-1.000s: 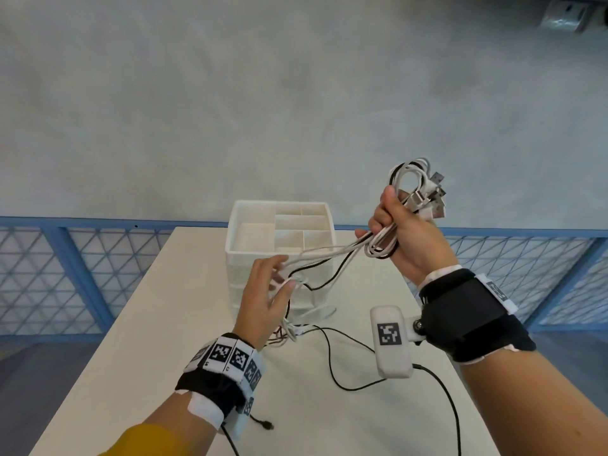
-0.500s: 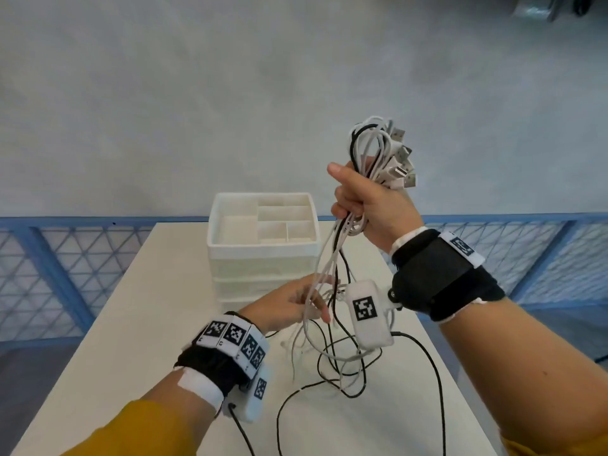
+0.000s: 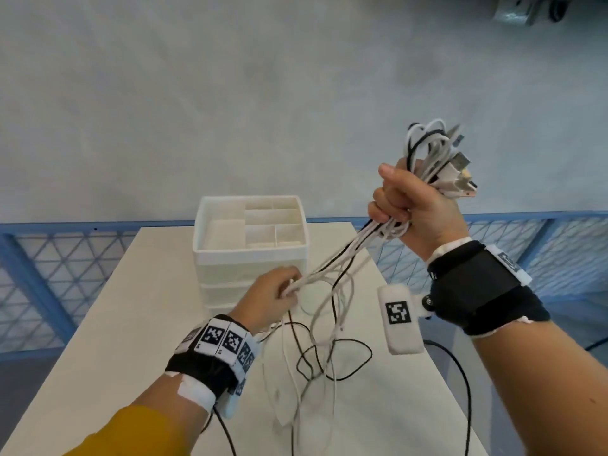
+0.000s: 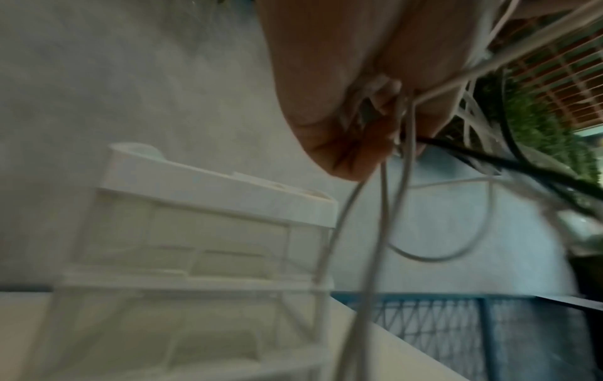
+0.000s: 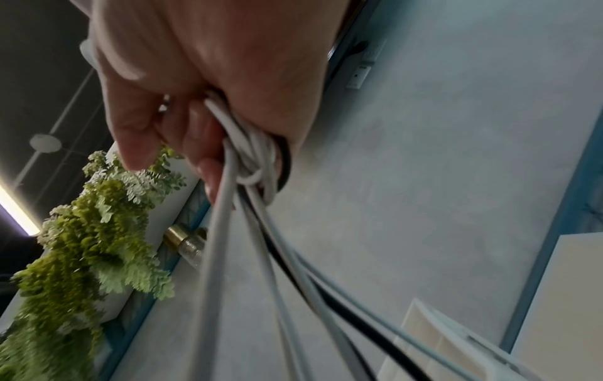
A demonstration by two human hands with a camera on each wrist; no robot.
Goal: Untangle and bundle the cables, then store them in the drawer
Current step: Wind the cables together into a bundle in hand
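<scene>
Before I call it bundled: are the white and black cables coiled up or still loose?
Still loose. The right hand grips the white and black cables; slack strands trail onto the white table.

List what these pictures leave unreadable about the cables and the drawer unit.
- Cable count: in the head view the right hand grips the cables in an overlapping bunch.
- Left hand grip: the head view shows only its back; the left wrist view is blurred.
- Drawer unit drawers: the left hand covers part of the front, so open or closed is unclear.
- Loose cable ends: cut off by the head view's bottom edge.
</scene>
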